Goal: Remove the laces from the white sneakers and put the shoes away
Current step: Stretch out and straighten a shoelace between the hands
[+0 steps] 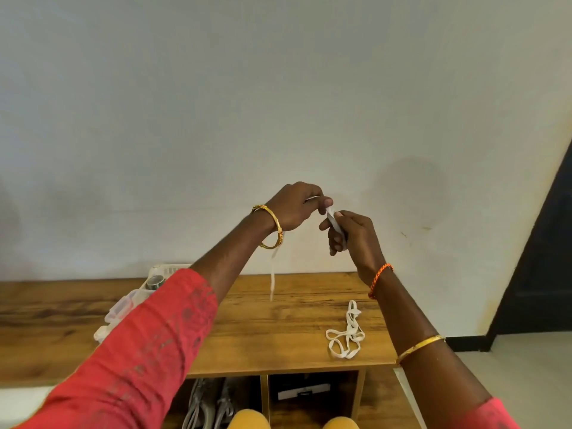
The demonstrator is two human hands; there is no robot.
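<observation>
Both hands are raised above the wooden shoe cabinet top [278, 323]. My left hand [294, 209] pinches a white lace [273, 274] between thumb and fingers; one end of it hangs down past my wrist toward the wood. My right hand [353, 233] grips a folded part of the same lace just below and to the right. A second white lace [346, 335] lies in loose loops on the cabinet top at the right. A pair of pale sneakers [210, 404] sits in the left cubby under the top, partly hidden by my arm.
Clear plastic containers and a white basket [161, 274] stand on the left of the cabinet top. The right cubby holds a dark box with a white label [303, 393]. A plain wall rises behind; a dark door [544, 258] is at the right.
</observation>
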